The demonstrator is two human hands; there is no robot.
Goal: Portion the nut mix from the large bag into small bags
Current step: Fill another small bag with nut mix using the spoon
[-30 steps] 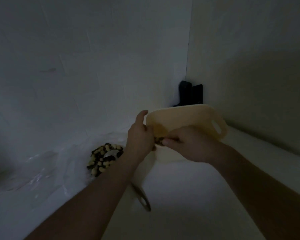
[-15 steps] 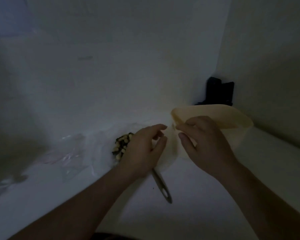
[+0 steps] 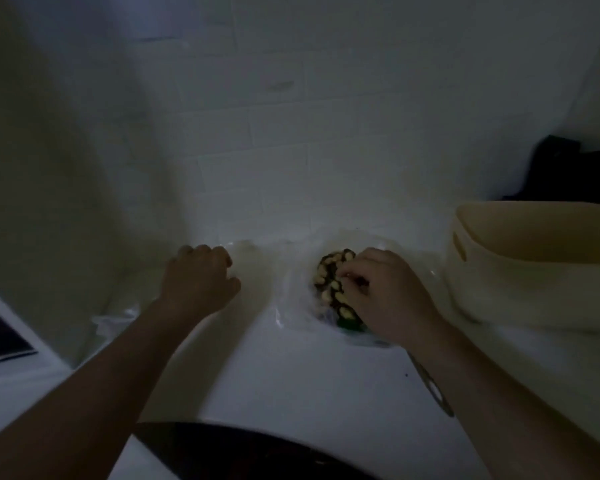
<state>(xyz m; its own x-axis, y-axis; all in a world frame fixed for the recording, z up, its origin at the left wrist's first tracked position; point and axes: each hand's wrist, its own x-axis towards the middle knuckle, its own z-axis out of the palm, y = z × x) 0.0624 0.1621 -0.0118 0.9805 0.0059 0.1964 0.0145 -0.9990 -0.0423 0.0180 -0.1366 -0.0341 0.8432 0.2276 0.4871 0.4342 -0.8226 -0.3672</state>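
Currently both hands down on the dim white counter point(image 3: 291, 382), at the clear plastic bag of pale-and-dark nut mix point(image 3: 331, 280).
Right hand point(image 3: 383, 296) rests on the nuts, fingers curled; actual pinch: cannot tell. Left hand point(image 3: 200, 280) curled on clear film just left; grip unclear. Cream plastic tub point(image 3: 534, 268) right, metal spoon handle point(image 3: 432, 388) under the right forearm.

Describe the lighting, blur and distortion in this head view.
Head view: very dim, with a dull grey-green cast; the counter is the brightest area. It is soft throughout, so the nuts read as pale and dark blobs. Faint glints mark the clear bag near the left hand and right hand. Wide-angle bending curves the wall tile lines and stretches the tub.
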